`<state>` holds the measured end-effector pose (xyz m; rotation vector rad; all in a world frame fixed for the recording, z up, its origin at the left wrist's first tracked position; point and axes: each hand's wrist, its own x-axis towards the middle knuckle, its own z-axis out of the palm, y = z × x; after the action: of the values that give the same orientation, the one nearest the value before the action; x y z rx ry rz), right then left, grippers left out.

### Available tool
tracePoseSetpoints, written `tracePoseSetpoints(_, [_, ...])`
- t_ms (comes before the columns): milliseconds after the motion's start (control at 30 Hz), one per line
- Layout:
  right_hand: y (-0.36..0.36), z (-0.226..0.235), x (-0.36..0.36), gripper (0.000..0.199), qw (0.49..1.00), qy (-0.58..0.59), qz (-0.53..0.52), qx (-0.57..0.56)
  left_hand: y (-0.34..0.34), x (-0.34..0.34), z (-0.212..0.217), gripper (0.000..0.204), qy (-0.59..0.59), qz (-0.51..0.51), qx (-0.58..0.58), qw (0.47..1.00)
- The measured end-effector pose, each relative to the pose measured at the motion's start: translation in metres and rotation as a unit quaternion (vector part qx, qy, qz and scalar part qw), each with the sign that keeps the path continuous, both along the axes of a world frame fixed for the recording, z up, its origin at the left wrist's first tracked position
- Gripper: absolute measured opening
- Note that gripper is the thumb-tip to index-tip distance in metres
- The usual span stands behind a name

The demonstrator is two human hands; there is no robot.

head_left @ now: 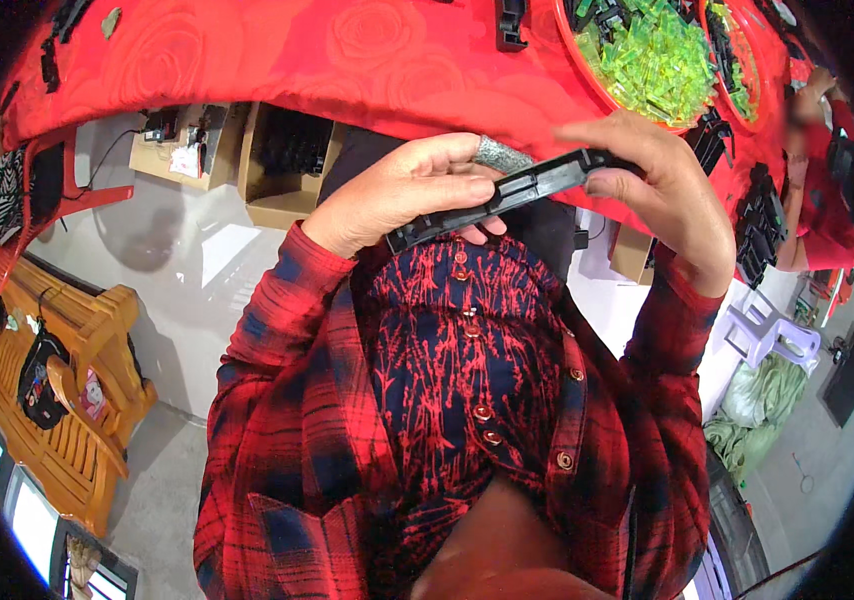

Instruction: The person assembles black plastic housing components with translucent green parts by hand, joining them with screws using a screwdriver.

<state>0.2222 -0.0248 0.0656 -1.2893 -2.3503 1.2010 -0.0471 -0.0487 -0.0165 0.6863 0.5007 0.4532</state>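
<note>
A long, narrow black plastic part with a recessed channel is held at a slant in front of my chest, its right end higher. My left hand is closed on its left portion, thumb on top and fingers underneath. Silvery-grey wrap covers a finger of that hand. At the other end my right hand grips the part between thumb and fingers. The exact kind of part cannot be told.
Ahead lies a table with a red rose-patterned cloth. On it stands a red basket of yellow-green translucent pieces, with black parts at right. Below are cardboard boxes. Another person sits at right.
</note>
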Motion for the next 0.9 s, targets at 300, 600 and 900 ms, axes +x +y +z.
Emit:
tracePoseSetpoints(300, [-0.009, -0.019, -0.019, 0.038, 0.980, 0.091, -0.154, -0.088, -0.010, 0.012, 0.007, 0.024, 0.121, -0.020, 0.091, 0.988])
tracePoseSetpoints(600, [-0.014, -0.029, -0.032, 0.026, 0.960, 0.163, -0.217, -0.062, -0.015, 0.016, 0.007, 0.021, 0.190, 0.043, 0.098, 0.976])
tracePoseSetpoints(900, [-0.008, -0.059, -0.027, 0.023, 0.957, 0.185, -0.222, -0.022, -0.006, 0.015, -0.001, 0.032, 0.115, 0.021, 0.014, 0.993])
